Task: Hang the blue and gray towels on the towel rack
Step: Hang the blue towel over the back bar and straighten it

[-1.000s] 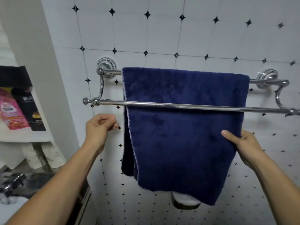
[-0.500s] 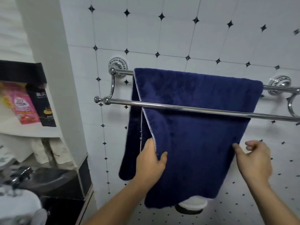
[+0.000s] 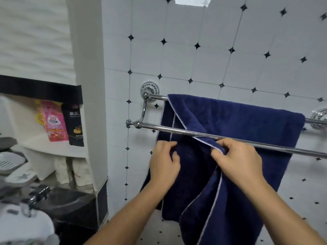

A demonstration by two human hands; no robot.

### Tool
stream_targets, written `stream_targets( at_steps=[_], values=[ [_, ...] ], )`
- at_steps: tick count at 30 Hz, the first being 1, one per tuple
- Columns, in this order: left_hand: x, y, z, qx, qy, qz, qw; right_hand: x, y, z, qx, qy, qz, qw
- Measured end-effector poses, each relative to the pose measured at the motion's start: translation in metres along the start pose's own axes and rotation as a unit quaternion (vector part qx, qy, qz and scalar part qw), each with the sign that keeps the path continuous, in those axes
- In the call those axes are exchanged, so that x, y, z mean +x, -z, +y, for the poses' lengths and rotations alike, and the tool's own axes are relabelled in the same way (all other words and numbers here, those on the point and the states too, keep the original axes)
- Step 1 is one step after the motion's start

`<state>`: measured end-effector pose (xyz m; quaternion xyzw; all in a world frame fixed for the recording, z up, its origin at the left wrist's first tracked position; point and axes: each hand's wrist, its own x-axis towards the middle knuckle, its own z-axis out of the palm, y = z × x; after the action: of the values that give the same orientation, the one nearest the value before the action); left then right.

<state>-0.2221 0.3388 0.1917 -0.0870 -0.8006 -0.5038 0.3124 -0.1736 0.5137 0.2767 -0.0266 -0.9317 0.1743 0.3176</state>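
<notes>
A dark blue towel (image 3: 247, 124) is draped over the back bar of a chrome two-bar towel rack (image 3: 177, 129) on the tiled wall. My right hand (image 3: 238, 160) pinches the towel's front left edge, with its pale trim, and pulls that flap toward the middle just below the front bar. My left hand (image 3: 164, 163) grips the layer behind it at the towel's left side. The front layer hangs folded and bunched below my hands. No gray towel is in view.
A white wall pillar (image 3: 88, 85) stands left of the rack. Beyond it, a shelf holds a pink packet (image 3: 54, 124) and a black packet (image 3: 75, 128). A dark basin with a tap (image 3: 39, 195) and a soap dish (image 3: 10, 163) lie at lower left.
Both hands have come together onto the towel's left part. My right hand moved from the right edge and now pinches the front left edge, pulling it inward. The camera has shifted right and down.
</notes>
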Motion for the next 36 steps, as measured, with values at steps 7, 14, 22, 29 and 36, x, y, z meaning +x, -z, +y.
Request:
stream_targets(
  at_steps=[7, 14, 22, 29, 36],
  values=[
    [0.084, -0.003, 0.004, -0.092, 0.102, 0.02, 0.99, -0.005, 0.012, -0.01, -0.05, 0.026, -0.038, 0.998],
    [0.087, -0.002, -0.006, -0.188, 0.069, 0.044, 0.979, 0.055, 0.04, -0.052, 0.013, 0.148, 0.06, 0.987],
    [0.096, -0.002, 0.018, -0.31, 0.103, 0.003, 0.945, 0.132, 0.014, -0.043, 0.148, 0.156, -0.134, 0.967],
    [0.121, 0.003, 0.011, -0.356, 0.097, 0.034, 0.929, 0.138, 0.016, -0.043, 0.076, 0.133, -0.023, 0.988],
    [0.123, -0.011, 0.009, -0.415, 0.1, 0.069, 0.902, 0.14, 0.037, -0.005, 0.182, 0.142, -0.087, 0.969]
  ],
)
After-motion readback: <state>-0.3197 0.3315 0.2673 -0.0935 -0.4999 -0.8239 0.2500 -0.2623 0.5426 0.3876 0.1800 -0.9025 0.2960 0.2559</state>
